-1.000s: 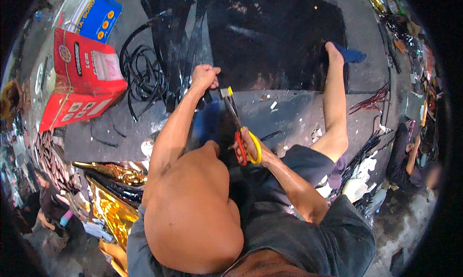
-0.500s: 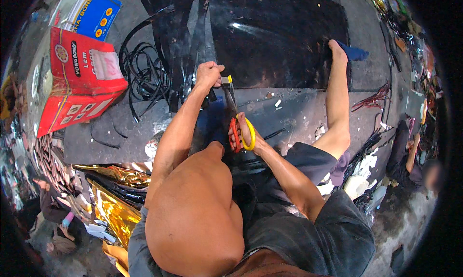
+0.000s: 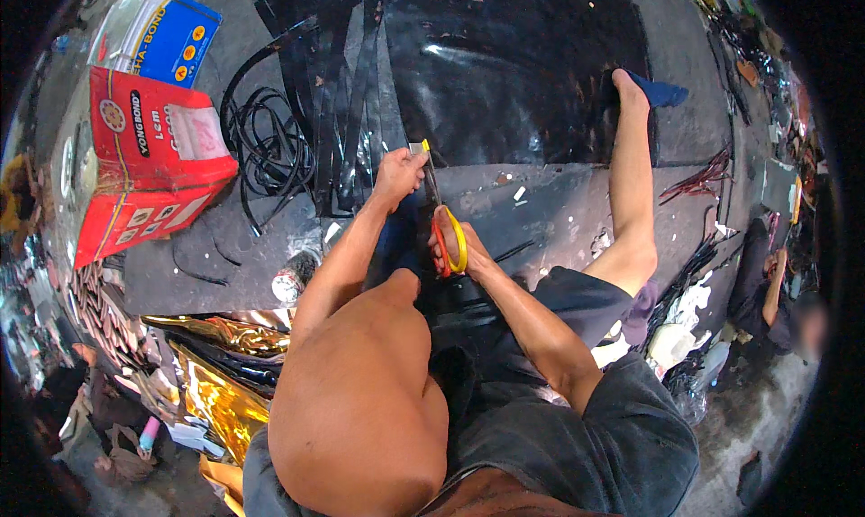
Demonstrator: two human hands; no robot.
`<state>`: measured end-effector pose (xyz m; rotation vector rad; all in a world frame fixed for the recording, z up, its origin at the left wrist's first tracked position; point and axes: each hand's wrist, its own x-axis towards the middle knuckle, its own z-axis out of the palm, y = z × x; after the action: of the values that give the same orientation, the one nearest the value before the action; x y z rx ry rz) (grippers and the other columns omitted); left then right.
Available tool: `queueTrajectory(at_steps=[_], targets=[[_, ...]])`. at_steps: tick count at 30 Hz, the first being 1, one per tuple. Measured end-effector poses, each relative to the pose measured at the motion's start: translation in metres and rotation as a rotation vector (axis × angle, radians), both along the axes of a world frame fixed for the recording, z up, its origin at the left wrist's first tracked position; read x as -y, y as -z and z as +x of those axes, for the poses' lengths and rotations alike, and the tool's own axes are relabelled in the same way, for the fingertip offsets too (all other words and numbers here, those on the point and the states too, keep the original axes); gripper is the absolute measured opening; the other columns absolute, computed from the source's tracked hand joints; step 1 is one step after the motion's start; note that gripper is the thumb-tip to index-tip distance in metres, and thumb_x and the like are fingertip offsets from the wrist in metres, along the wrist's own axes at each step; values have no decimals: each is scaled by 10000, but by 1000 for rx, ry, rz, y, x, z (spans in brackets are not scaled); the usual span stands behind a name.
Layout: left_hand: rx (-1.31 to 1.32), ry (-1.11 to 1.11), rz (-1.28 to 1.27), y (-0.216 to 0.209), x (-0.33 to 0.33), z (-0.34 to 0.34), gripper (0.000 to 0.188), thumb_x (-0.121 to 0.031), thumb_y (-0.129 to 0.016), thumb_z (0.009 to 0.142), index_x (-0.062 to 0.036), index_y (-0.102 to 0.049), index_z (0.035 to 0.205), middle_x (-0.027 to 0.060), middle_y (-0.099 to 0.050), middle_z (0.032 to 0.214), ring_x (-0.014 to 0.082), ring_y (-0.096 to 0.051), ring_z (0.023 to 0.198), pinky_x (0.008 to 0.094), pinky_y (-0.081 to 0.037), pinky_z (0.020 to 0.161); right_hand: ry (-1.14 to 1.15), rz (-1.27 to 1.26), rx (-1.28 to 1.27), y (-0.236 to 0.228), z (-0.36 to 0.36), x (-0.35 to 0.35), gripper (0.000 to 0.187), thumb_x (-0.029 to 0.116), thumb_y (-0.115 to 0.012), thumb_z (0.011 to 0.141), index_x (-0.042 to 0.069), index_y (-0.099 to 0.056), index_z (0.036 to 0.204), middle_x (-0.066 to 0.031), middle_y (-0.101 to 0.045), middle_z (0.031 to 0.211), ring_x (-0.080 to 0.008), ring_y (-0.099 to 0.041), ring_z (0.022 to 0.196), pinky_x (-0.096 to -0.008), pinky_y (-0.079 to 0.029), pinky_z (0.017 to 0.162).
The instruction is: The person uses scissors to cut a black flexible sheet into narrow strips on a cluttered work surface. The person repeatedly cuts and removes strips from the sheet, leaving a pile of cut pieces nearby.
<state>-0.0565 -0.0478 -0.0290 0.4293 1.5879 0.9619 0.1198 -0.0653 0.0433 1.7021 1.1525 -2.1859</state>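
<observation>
My right hand (image 3: 456, 247) is wrapped through the loops of a pair of scissors (image 3: 460, 245), one red-orange and one yellow. Their dark blades point away from me, up to a small silvery piece with a yellow edge (image 3: 420, 147). Closed fingers of my left hand (image 3: 399, 176) pinch that piece at the blade tips; its exact kind is too small to make out. Just beyond both hands lies a large glossy black sheet (image 3: 523, 76). Long black strips (image 3: 329, 94) are spread to the left of it.
A red tin (image 3: 153, 166) and a blue-and-white tin (image 3: 171, 40) stand at the left, beside a coil of black cord (image 3: 268, 139). Gold foil sheets (image 3: 216, 386) lie at lower left. My bare leg (image 3: 631, 175) stretches across the right. Another person (image 3: 766, 283) sits at far right.
My left hand has come a little nearer to me and to the right, still pinching the small piece. The scissors' loops have drawn closer together.
</observation>
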Motion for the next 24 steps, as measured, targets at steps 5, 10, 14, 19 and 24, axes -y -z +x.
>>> queueTrajectory(at_steps=[5,10,14,19,24], targets=[[-227,99,118,5,6,-10,254,-214,-590,893,-45,-548,707,-7,-504,575,83,-469,516,274,-364,469,-62,82,74,-3,-8,1,869,844,-387,749,-9,-550,743,-53,-477,534,-173,-534,425,-324,-458,410],[-428,154,205,0,7,-12,324,-231,-592,882,-4,-501,669,25,-459,540,105,-435,529,316,-344,486,-54,48,35,4,-14,-7,933,895,-357,696,-14,-552,768,-52,-476,540,-172,-531,428,-326,-467,422],[-359,120,198,-1,7,-12,333,-220,-588,866,19,-474,665,64,-436,545,115,-420,547,346,-339,499,-45,61,53,2,-18,-7,956,898,-343,694,-27,-568,782,-68,-494,550,-186,-544,441,-334,-463,431],[-232,58,223,8,10,-10,302,-213,-581,877,8,-511,683,6,-447,559,85,-393,545,321,-320,488,-42,144,73,-1,-18,-1,915,850,-382,742,-38,-602,731,-100,-514,539,-215,-560,448,-358,-434,419],[48,-32,139,6,7,-9,256,-202,-585,876,-39,-538,684,-51,-455,580,57,-393,525,269,-305,466,-27,138,101,-13,-22,-7,869,825,-430,748,-27,-589,686,-100,-504,525,-218,-555,442,-356,-430,412]])
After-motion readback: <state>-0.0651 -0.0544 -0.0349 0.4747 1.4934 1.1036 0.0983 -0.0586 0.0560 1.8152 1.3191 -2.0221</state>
